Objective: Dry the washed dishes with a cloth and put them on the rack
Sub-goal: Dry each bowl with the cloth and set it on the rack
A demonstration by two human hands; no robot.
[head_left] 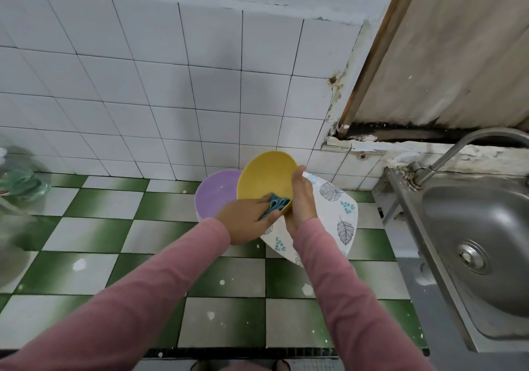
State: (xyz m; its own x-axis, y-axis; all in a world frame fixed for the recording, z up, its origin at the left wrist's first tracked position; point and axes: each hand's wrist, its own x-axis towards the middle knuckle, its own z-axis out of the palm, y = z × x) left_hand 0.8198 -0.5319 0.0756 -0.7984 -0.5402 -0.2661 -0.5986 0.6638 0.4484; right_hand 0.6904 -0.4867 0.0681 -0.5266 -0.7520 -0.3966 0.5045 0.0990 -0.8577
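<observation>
Roughly mid-frame, yellow bowl (266,176) is held tilted in the air, inside facing the camera, with a blue cloth (276,203) against its lower inner wall. Left hand (246,219) pinches the cloth with curled fingers; right hand (300,198) wraps the bowl's right rim. Purple bowl (214,196) just behind-left, leaf-print plate (337,216) below-right, both over checkered tiles (114,227); steel sink (472,227) and tap (463,144) at right edge.

yellow bowl (266,176): smooth, matt plastic look | cloth (275,205): blue, ribbed fabric | sink (469,227): brushed steel, dull sheen | wall tiles (160,90): white, glazed | counter tiles (120,239): green-white, speckled | sleeves (160,293): soft pink knit
</observation>
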